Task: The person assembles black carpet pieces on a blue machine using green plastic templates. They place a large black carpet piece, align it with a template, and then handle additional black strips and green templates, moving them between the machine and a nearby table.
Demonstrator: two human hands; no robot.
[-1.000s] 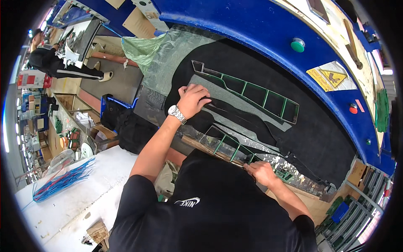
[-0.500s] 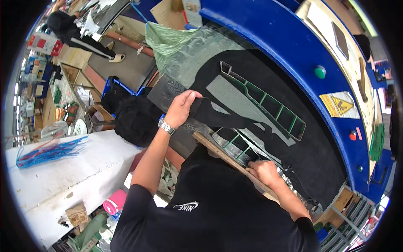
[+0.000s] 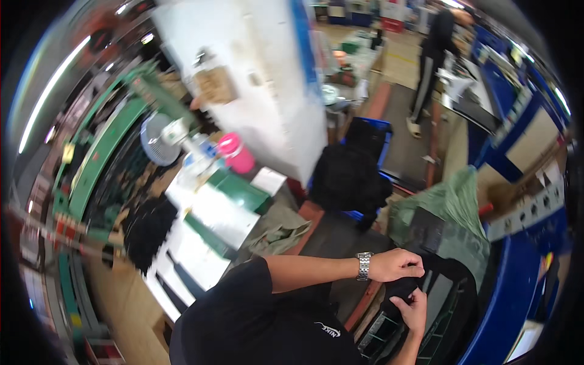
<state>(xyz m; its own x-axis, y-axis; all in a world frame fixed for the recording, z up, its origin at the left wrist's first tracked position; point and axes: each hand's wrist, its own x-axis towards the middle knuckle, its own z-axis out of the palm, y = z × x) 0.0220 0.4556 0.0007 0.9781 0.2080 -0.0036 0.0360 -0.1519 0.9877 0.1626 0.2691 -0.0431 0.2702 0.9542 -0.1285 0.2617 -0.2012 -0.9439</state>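
Head view: left hand (image 3: 396, 266), metal watch (image 3: 364, 266) at the wrist, has its fingers curled onto the upper edge of a piece of black fabric (image 3: 403, 288). Right hand (image 3: 413, 309) just below, thumb and fingers pinching the same piece from its lower side. Fabric sits between the two hands, near the lower right of the view. Below it, a green ladder-shaped cutting die (image 3: 377, 333); another die (image 3: 435, 334) to the right, partly cut off by the lower edge. Pale green plastic sheet (image 3: 450, 204) lies beyond the hands. Farther off, black cloth (image 3: 347, 182) heaped in a blue crate (image 3: 385, 152). To the left, a white desk (image 3: 238, 213) carries dark strips (image 3: 184, 272) and a green tray (image 3: 240, 190); pink jug (image 3: 237, 153) and fan (image 3: 159, 139) near it. Co-worker (image 3: 429, 58) stands in the background
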